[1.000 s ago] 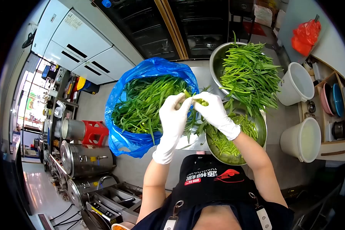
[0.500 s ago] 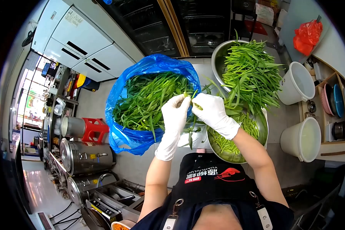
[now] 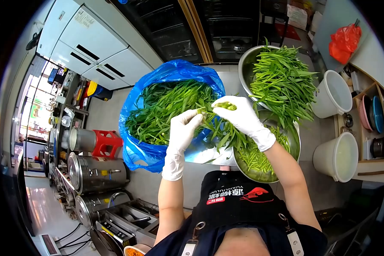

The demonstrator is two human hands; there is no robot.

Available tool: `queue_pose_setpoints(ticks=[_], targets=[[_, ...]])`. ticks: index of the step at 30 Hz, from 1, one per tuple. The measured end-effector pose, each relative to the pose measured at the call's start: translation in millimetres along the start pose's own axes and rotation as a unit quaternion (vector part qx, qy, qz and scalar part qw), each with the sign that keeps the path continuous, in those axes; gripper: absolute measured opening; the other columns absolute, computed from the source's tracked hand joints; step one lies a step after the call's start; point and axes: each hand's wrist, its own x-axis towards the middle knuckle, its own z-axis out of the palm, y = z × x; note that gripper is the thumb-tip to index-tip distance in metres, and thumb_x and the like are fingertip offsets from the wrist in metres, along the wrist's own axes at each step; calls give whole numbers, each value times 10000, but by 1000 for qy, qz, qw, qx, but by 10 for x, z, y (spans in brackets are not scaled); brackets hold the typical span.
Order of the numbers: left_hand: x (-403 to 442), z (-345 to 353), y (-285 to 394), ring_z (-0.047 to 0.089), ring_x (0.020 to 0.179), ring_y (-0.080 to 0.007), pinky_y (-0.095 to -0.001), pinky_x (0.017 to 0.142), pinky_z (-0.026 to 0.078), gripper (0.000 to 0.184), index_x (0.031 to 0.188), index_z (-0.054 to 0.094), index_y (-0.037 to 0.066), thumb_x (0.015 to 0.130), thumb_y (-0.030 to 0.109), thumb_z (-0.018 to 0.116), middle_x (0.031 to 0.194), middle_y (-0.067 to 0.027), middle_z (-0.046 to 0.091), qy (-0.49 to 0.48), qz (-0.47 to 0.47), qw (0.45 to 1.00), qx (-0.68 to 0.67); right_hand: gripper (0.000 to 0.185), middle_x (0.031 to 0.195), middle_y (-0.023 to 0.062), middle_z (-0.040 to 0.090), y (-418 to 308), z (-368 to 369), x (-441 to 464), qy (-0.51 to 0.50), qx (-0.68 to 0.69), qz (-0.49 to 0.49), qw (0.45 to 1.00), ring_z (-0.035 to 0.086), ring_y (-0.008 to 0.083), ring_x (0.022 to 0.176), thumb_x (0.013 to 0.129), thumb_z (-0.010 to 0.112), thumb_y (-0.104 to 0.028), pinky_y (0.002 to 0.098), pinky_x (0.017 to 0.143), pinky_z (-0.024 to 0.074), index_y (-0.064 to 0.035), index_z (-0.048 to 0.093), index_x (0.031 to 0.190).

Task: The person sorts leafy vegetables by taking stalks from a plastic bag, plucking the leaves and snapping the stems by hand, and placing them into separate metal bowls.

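My left hand (image 3: 183, 130), in a white glove, pinches the end of a leafy green stem in front of the blue plastic bag (image 3: 134, 150). My right hand (image 3: 239, 117), gloved too, is closed around short pieces of green stem (image 3: 226, 106). Leafy stems hang between and below both hands. The bag is full of long leafy greens (image 3: 168, 109). To the right, a metal bowl (image 3: 298, 147) holds cut stem pieces (image 3: 254, 158). Behind it, a larger steel bowl (image 3: 244, 70) carries a heap of long green stems (image 3: 279, 79), which overhangs its right side.
The bag and bowls stand on a metal table (image 3: 215, 158). Two white buckets (image 3: 337, 158) are at the right, near shelves with basins. A red stool (image 3: 106, 144) and large steel pots (image 3: 100, 173) are at the left.
My left hand has moved left and slightly down, away from my right hand. My right hand has turned, showing the stem pieces in it. More leafy stem now shows between the hands.
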Motion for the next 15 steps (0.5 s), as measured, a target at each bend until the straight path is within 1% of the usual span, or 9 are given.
queue_pose_setpoints(ticks=[1, 2, 3, 5, 8, 11, 15], targets=[[-13, 16, -3, 619, 795, -88, -228, 744, 490, 187, 1019, 699, -45, 872, 62, 658, 874, -32, 692, -9, -7, 1000, -7, 184, 870, 44, 694, 12, 43, 14, -7, -14, -5, 1000, 618, 105, 765, 862, 686, -120, 240, 752, 503, 2, 698, 1000], [0, 10, -89, 624, 808, -87, -226, 745, 494, 195, 1031, 696, -45, 869, 60, 672, 897, -35, 694, -12, 3, 999, 35, 186, 879, 60, 691, 37, 59, 37, -20, -52, -29, 998, 620, 117, 785, 854, 690, -123, 253, 750, 499, -3, 699, 996], [-33, 61, -29, 626, 813, -85, -225, 750, 494, 196, 1032, 696, -44, 872, 67, 673, 914, -46, 697, -8, -10, 999, 35, 182, 878, 73, 687, 8, 85, 40, -28, -69, -24, 997, 620, 119, 791, 846, 691, -124, 259, 740, 496, -6, 700, 985], [-36, 101, -80, 611, 747, -72, -209, 682, 481, 174, 1008, 698, -52, 880, 63, 671, 850, -36, 691, 8, 16, 999, 41, 173, 859, 64, 684, 39, 108, 53, -37, -52, -3, 998, 613, 115, 776, 848, 687, -120, 257, 727, 491, -2, 698, 973], [-72, 147, -70, 630, 780, -85, -224, 730, 497, 199, 1024, 697, -49, 869, 74, 680, 866, -51, 697, 22, -15, 998, 57, 141, 778, 75, 675, 122, 134, 69, -22, -5, -12, 1000, 614, 123, 710, 833, 664, -112, 273, 669, 494, 14, 683, 893], [-66, 215, -118, 628, 760, -78, -221, 718, 496, 203, 1026, 697, -48, 866, 77, 684, 843, -44, 697, 31, -19, 999, 27, 120, 796, 26, 648, 212, 158, 69, -31, 57, 28, 998, 576, 84, 729, 858, 648, -87, 232, 678, 470, 12, 671, 922], [-43, 225, -117, 611, 729, -62, -212, 678, 483, 196, 1017, 698, -51, 870, 74, 667, 850, -43, 702, 23, -11, 999, 19, 100, 771, 19, 631, 283, 250, 61, 10, 156, 89, 984, 561, 83, 693, 862, 615, -68, 225, 636, 456, 16, 661, 889]])
